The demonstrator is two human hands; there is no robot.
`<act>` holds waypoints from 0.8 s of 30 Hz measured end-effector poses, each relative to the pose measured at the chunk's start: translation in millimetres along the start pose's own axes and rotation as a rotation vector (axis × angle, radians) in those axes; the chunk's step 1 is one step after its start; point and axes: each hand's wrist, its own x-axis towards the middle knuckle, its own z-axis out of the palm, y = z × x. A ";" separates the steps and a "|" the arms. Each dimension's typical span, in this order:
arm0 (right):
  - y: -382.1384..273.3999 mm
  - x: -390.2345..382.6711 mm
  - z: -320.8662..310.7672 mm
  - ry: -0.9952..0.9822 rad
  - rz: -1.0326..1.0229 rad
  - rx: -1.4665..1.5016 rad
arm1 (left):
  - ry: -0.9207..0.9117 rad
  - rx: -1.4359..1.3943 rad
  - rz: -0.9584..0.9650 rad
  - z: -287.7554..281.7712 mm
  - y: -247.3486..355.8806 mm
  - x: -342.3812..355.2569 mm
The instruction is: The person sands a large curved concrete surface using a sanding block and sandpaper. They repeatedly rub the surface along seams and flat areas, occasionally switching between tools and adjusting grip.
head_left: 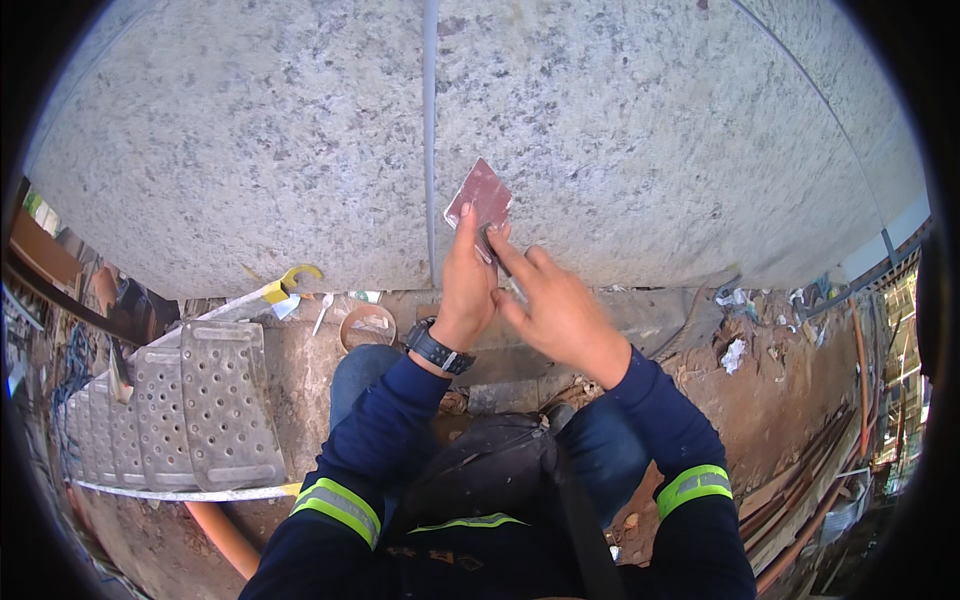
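My left hand [466, 290] is closed on a flat, reddish-brown square plate [483, 190], thumb along its face and pale residue on its edges. My right hand [568, 312] reaches in from the right, its index finger against the plate's lower part. A thin, dark blade-like tool [486, 240] shows at that fingertip; the right fingers seem closed around it, though its handle is mostly hidden. Both hands are in front of a speckled grey wall panel [300, 130], just right of a vertical grey joint strip [430, 130].
At left lies a perforated metal plank [225, 410], with a yellow-ended pole [275, 291] by its far end. A round tub [367, 328] and a white plastic spoon [322, 313] rest near the wall base. Crumpled paper [733, 356] and long boards [800, 490] are at right.
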 end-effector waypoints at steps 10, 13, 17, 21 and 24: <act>5.7 28.2 7.8 0.105 -0.169 -0.262 | -0.063 -0.006 0.006 -14.5 2.8 8.8; 0.2 33.1 14.3 0.122 -0.172 -0.278 | -0.046 -0.038 -0.030 -16.4 6.5 9.4; -8.4 21.7 20.9 0.152 -0.129 -0.371 | -0.014 -0.085 -0.055 -12.3 8.1 8.3; 20.4 37.4 12.7 0.200 -0.135 -0.378 | -0.139 -0.077 -0.073 -6.0 1.1 0.3; 11.5 20.8 15.6 0.115 -0.086 -0.371 | -0.115 -0.006 -0.068 -7.3 1.7 1.6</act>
